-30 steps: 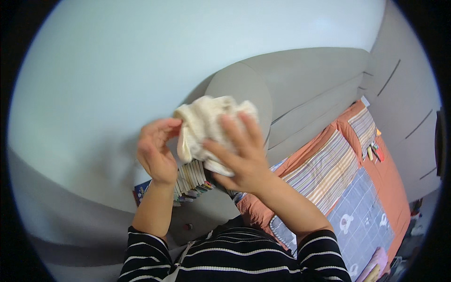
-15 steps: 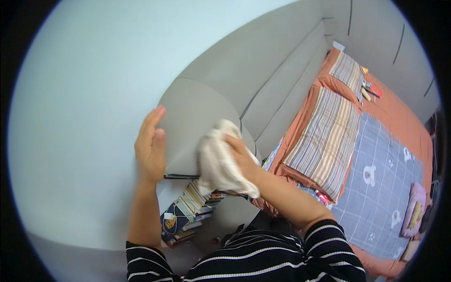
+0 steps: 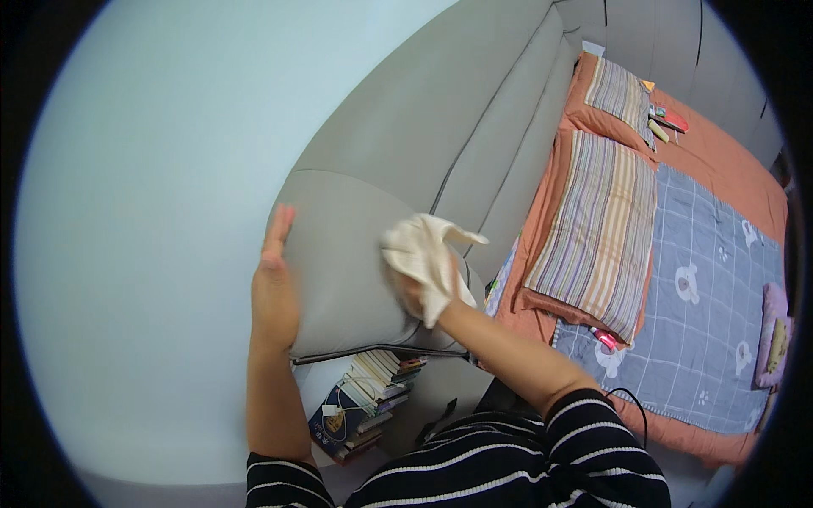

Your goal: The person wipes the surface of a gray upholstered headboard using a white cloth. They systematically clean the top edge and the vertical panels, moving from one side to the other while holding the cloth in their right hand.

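A cream-white cloth (image 3: 429, 245) is bunched in my right hand (image 3: 413, 294), which presses it against the end of the grey padded headboard (image 3: 343, 254). Cloth covers most of those fingers, and their edge is a little blurred. Beside the headboard's outer edge, my left hand (image 3: 276, 296) is raised with its fingers stretched out and nothing in it. Its palm side faces the headboard, close to the pale blue wall (image 3: 144, 229); I cannot tell whether it touches either one.
Below the headboard stand stacked books (image 3: 373, 394) with a white cable on top. To the right, the bed carries striped pillows (image 3: 597, 241), an orange sheet (image 3: 728, 135) and a grey-blue checked blanket (image 3: 711, 330). A pink-red bottle (image 3: 604, 339) lies by the near pillow.
My right hand has moved the cloth slightly right over the headboard, and the cloth's folds have shifted. My left hand stays stretched out beside the edge. The whole view has shifted somewhat.
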Demonstrator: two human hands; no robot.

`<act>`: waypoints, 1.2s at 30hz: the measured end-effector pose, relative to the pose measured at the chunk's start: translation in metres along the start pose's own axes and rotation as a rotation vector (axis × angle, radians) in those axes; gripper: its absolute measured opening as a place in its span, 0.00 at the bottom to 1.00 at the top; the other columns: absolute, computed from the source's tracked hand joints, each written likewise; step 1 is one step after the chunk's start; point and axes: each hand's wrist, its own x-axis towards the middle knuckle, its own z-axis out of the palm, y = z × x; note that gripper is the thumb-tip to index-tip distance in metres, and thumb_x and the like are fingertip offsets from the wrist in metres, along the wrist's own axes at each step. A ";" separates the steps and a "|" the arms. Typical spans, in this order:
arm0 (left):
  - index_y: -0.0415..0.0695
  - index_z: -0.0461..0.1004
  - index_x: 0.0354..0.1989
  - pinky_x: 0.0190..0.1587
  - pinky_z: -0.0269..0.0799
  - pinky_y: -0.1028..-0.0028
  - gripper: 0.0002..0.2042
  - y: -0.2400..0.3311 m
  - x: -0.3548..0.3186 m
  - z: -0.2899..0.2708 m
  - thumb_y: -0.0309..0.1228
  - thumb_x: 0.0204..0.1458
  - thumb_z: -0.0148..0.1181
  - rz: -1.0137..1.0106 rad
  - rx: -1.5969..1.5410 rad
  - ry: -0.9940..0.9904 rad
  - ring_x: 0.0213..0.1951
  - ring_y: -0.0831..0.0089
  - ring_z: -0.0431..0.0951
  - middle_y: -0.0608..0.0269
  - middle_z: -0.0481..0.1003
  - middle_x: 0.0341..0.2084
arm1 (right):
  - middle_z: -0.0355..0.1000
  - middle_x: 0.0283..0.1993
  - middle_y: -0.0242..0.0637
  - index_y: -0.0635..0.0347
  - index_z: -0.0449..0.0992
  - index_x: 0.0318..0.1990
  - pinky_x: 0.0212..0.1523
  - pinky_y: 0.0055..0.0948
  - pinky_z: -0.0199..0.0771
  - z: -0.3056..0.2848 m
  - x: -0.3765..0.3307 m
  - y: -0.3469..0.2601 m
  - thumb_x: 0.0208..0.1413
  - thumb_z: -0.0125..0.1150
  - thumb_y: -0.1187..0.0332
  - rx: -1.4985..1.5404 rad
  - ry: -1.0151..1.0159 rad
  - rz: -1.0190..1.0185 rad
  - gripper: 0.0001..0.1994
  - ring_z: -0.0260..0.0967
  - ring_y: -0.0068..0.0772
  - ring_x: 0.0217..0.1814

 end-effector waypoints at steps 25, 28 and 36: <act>0.36 0.39 0.70 0.70 0.32 0.59 0.51 -0.007 0.006 -0.001 0.72 0.51 0.30 -0.035 -0.050 0.068 0.71 0.56 0.43 0.41 0.47 0.68 | 0.73 0.42 0.41 0.57 0.78 0.33 0.48 0.46 0.66 0.014 0.060 -0.054 0.45 0.64 0.64 -0.077 0.087 -0.565 0.09 0.69 0.48 0.46; 0.36 0.39 0.70 0.71 0.32 0.60 0.52 0.000 0.009 0.005 0.73 0.49 0.31 -0.039 -0.046 0.066 0.71 0.56 0.43 0.41 0.48 0.67 | 0.70 0.37 0.42 0.60 0.72 0.24 0.42 0.47 0.64 0.014 0.138 -0.019 0.41 0.64 0.68 -0.161 0.259 -0.518 0.08 0.65 0.50 0.40; 0.36 0.41 0.69 0.70 0.36 0.61 0.54 -0.004 0.006 0.002 0.74 0.48 0.31 -0.065 -0.023 0.121 0.70 0.57 0.46 0.41 0.50 0.67 | 0.68 0.35 0.41 0.56 0.63 0.23 0.39 0.42 0.62 0.010 0.049 -0.021 0.38 0.65 0.68 0.027 0.093 -0.554 0.13 0.66 0.47 0.43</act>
